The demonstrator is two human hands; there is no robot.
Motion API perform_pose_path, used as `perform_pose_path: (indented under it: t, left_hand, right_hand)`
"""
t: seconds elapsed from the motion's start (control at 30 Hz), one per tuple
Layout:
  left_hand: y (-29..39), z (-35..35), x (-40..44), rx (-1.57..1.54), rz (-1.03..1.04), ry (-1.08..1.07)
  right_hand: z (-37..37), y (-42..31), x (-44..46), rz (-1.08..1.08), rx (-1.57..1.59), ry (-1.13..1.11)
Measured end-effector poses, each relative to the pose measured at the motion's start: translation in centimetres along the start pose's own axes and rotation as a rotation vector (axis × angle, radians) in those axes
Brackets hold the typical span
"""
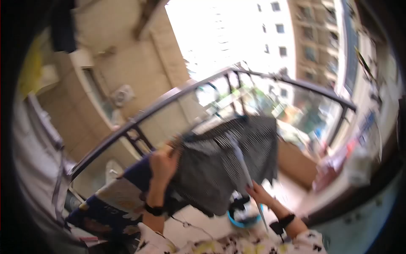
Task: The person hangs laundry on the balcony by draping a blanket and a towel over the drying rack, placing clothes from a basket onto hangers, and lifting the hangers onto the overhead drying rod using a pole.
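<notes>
A dark grey patterned garment hangs spread out at the middle of the view, with clips or a hanger along its top edge, blurred. My left hand is closed at the garment's upper left edge, its fingers gripping the cloth. A thin pale pole runs from low right up to the front of the garment. My right hand is closed around the pole below the garment's lower right part. Whether the pole's top end hooks onto anything is too blurred to tell.
A dark railing with glass panels crosses behind the garment. A blue basin with dark and white cloth stands on the floor. Dark blue patterned fabric lies at left. A cardboard-coloured box and hanging items are at right.
</notes>
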State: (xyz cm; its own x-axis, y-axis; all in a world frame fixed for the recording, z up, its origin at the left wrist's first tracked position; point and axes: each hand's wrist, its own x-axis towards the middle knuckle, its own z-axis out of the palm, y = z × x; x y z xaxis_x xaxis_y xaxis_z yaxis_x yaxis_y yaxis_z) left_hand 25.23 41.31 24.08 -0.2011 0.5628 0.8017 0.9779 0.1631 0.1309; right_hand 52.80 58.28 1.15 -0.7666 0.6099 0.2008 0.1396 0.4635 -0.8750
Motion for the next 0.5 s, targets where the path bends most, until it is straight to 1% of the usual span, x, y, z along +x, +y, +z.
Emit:
perform_pose_path:
  t: [0.03, 0.07, 0.1, 0.13, 0.17, 0.2, 0.23, 0.3, 0.37, 0.4, 0.43, 0.5]
  left_hand:
    - [0.4, -1.5, 0.0, 0.083, 0.041, -0.024]
    - [1.1, -2.2, -0.6, -0.078, 0.043, 0.029]
    - [1.3, -2.7, -0.8, -0.060, 0.002, -0.010]
    - [1.3, -3.3, -1.7, -0.043, -0.045, -0.064]
    - [0.6, -3.1, -2.7, -0.042, -0.031, -0.038]
    - [-0.5, -3.4, -2.9, -0.030, -0.079, -0.042]
    - [-0.5, -4.1, -2.8, -0.052, -0.091, -0.027]
    - [-1.5, -5.2, -2.1, -0.026, -0.160, -0.089]
    - [-0.7, -7.2, -0.9, 0.187, -0.101, 0.045]
    - [0.4, -8.5, -0.1, 0.293, 0.082, 0.264]
    - [1.5, -8.8, -0.5, 0.297, 0.081, 0.270]
    - [4.4, -8.1, -2.5, -0.064, 0.175, 0.379]
  right_hand:
    - [1.8, 2.0, 0.7, -0.035, -0.015, 0.044]
    - [2.0, 0.2, 0.0, -0.025, 0.107, 0.031]
    - [3.2, 3.1, 1.4, -0.069, 0.116, 0.084]
    - [2.9, -0.9, 0.9, 0.113, 0.302, 0.097]
    - [2.2, -4.3, 1.5, 0.065, 0.363, 0.073]
    - [1.3, -9.0, 2.9, 0.060, 0.491, 0.023]
    - [1.2, -11.2, 3.7, 0.037, 0.489, -0.007]
    - [1.2, -13.3, 4.2, -0.001, 0.407, 0.025]
    - [1.5, -13.9, 7.0, -0.041, 0.357, 0.022]
    - [1.7, -14.7, 8.5, -0.132, 0.383, 0.074]
    - [1.6, -15.9, 10.0, -0.226, 0.411, 0.131]
    - [0.3, -20.4, 12.9, -0.355, 0.419, 0.140]
